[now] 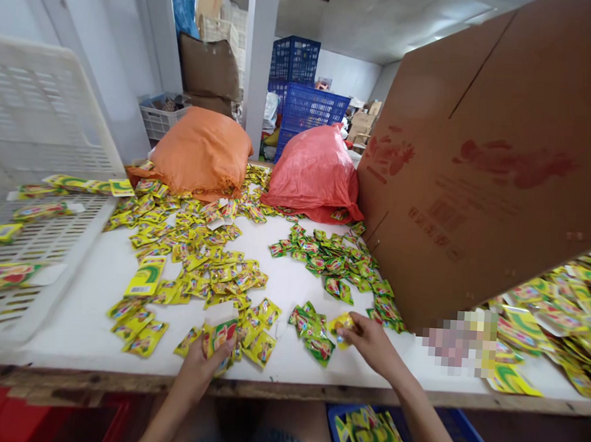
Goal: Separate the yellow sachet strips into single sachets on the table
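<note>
My left hand (201, 362) is at the table's near edge, closed around an open paper packet (221, 333) with red and green print. My right hand (368, 339) reaches onto the white table (291, 284) and pinches a small yellow sachet (342, 325). Just left of it lies a little heap of green sachets (313, 332). Yellow sachets (203, 262) are strewn over the left half of the table and green ones (338, 257) over the middle and right.
A big brown cardboard box (484, 166) leans over the table on the right. Orange (202, 152) and red (313, 172) sacks lie at the back. A white plastic crate (32, 185) stands left. A blue crate (377, 439) with sachets sits under the table.
</note>
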Available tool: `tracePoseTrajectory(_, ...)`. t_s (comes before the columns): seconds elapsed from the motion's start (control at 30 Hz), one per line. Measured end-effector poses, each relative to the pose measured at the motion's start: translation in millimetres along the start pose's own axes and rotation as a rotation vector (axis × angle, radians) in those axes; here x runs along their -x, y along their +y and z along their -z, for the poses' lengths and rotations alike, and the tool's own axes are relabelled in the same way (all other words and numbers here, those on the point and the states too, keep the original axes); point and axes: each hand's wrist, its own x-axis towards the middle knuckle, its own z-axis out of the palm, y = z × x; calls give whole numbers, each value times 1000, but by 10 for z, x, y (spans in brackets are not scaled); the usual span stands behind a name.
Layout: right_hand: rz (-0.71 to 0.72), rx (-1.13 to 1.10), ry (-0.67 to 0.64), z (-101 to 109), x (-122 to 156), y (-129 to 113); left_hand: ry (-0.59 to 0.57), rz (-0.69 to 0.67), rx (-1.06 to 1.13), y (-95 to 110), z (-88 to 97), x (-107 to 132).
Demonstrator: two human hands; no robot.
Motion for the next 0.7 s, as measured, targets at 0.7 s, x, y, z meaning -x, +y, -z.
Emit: tracePoseTrajectory(0.7, 191, -347, -97, -375, 448, -742, -262, 8, 138, 57, -714, 156)
